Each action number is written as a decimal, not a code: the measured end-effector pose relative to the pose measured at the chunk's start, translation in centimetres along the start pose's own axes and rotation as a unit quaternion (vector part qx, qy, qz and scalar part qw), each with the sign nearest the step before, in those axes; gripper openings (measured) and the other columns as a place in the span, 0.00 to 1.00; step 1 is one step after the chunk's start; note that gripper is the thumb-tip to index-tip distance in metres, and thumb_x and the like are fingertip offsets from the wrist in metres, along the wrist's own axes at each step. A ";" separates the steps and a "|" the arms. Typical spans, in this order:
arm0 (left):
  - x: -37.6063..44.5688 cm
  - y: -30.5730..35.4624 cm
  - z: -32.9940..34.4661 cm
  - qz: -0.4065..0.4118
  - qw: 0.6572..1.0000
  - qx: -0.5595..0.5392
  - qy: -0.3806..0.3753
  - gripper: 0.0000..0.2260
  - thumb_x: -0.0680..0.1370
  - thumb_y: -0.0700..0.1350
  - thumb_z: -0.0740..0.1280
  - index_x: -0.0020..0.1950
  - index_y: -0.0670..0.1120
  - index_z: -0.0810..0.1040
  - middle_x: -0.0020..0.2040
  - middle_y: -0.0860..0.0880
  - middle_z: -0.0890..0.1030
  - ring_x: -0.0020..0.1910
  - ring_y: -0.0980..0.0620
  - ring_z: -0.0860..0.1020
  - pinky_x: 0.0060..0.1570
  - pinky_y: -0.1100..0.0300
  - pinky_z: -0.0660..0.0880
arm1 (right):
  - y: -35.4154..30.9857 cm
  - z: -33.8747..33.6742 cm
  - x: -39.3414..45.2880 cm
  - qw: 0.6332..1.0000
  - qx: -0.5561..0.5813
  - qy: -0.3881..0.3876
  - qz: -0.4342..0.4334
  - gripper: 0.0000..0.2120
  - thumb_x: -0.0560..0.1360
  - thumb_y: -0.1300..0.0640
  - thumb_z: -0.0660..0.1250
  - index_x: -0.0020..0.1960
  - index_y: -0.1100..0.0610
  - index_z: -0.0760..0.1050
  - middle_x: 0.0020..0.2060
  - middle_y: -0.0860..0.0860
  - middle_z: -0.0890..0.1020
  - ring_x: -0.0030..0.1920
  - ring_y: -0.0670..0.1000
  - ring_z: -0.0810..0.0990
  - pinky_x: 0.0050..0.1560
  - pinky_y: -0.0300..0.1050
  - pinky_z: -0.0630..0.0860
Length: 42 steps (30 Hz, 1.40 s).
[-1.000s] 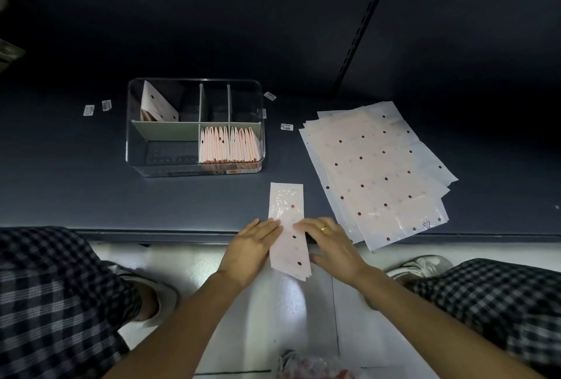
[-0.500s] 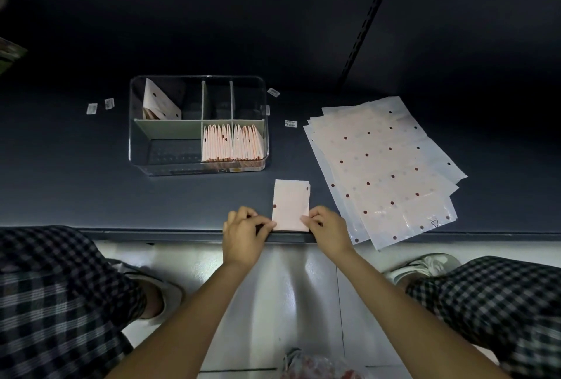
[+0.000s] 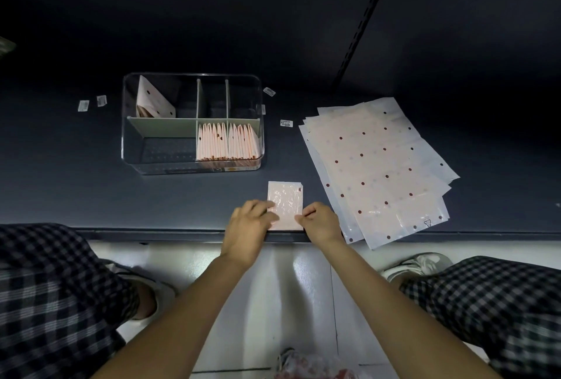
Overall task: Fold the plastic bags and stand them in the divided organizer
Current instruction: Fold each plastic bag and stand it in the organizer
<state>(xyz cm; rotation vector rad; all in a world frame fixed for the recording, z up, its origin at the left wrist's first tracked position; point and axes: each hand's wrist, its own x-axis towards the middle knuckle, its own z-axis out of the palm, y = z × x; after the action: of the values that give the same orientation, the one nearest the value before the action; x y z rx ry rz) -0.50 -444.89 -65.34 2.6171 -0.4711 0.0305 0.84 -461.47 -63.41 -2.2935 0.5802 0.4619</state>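
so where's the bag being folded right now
In the head view the folded bag lies at the shelf's near edge, between both hands, in front of the organizer and left of the flat stack of bags.

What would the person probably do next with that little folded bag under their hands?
Probably lift the folded bag, which both the left hand and right hand hold at the shelf edge, and stand it in the organizer, likely its bare front-left compartment, since the front-right row looks full.

Both hands, left (image 3: 249,228) and right (image 3: 319,221), seemingly pinch a small folded pink plastic bag (image 3: 285,201) at the dark shelf's (image 3: 76,190) front edge.
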 end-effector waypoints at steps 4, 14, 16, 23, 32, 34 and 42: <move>-0.3 -0.7 -0.2 0.056 0.998 -0.014 -0.040 0.08 0.72 0.41 0.73 0.51 0.47 0.84 0.58 0.51 0.82 0.58 0.49 0.79 0.55 0.53 0.74 | 0.0 0.1 -0.1 0.999 0.025 -0.005 0.025 0.13 0.74 0.56 0.68 0.55 0.60 0.70 0.50 0.54 0.79 0.52 0.54 0.77 0.52 0.45 0.73; -0.6 -0.2 -1.7 0.167 0.985 0.042 0.022 0.08 0.64 0.45 0.80 0.39 0.50 0.85 0.45 0.55 0.85 0.46 0.54 0.83 0.47 0.63 0.77 | 0.2 -0.7 -0.6 0.982 0.151 -0.034 0.112 0.22 0.74 0.61 0.69 0.65 0.64 0.68 0.63 0.57 0.74 0.63 0.55 0.72 0.62 0.44 0.68; 0.0 0.0 -2.4 0.199 0.977 0.052 0.051 0.07 0.65 0.42 0.79 0.40 0.48 0.84 0.44 0.54 0.85 0.47 0.53 0.83 0.48 0.61 0.78 | -0.2 -1.7 -0.9 0.979 0.168 -0.048 0.109 0.23 0.74 0.61 0.69 0.66 0.65 0.68 0.64 0.58 0.73 0.63 0.56 0.72 0.61 0.44 0.68; 4.2 1.7 -7.6 0.177 0.979 0.100 0.006 0.13 0.62 0.35 0.74 0.44 0.44 0.80 0.40 0.48 0.83 0.42 0.47 0.81 0.47 0.58 0.72 | -4.6 -6.2 -3.6 0.967 -0.070 0.094 -0.226 0.18 0.77 0.44 0.61 0.61 0.52 0.73 0.54 0.48 0.78 0.57 0.52 0.71 0.56 0.45 0.67; 8.1 1.1 -18.6 0.102 0.991 0.036 -0.083 0.08 0.81 0.47 0.58 0.52 0.48 0.75 0.46 0.50 0.81 0.47 0.47 0.77 0.46 0.53 0.72 | -13.9 -9.6 -5.4 0.913 -0.165 0.020 -0.372 0.12 0.79 0.48 0.61 0.44 0.52 0.80 0.32 0.47 0.77 0.38 0.50 0.74 0.40 0.47 0.69; 8.2 0.3 -21.6 0.088 0.990 -0.006 -0.110 0.09 0.82 0.47 0.58 0.48 0.47 0.76 0.40 0.54 0.78 0.43 0.50 0.75 0.45 0.54 0.71 | -16.2 -10.1 -5.5 0.918 -0.113 -0.021 -0.379 0.10 0.77 0.50 0.64 0.43 0.52 0.82 0.34 0.47 0.82 0.37 0.48 0.77 0.41 0.46 0.72; 9.0 -4.8 -27.6 0.033 0.983 -0.139 -0.119 0.11 0.81 0.42 0.59 0.40 0.51 0.74 0.37 0.58 0.77 0.38 0.65 0.74 0.43 0.70 0.69 | -23.8 -8.9 -4.7 0.916 -0.028 -0.118 -0.383 0.07 0.74 0.54 0.69 0.37 0.49 0.81 0.33 0.52 0.83 0.33 0.48 0.80 0.40 0.43 0.79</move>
<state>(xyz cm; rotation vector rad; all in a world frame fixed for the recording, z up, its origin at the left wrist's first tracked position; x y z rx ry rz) 11.30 -431.11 -42.17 2.3388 -0.5991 -0.3087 10.84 -451.30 -41.89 -2.2499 -0.4610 0.3500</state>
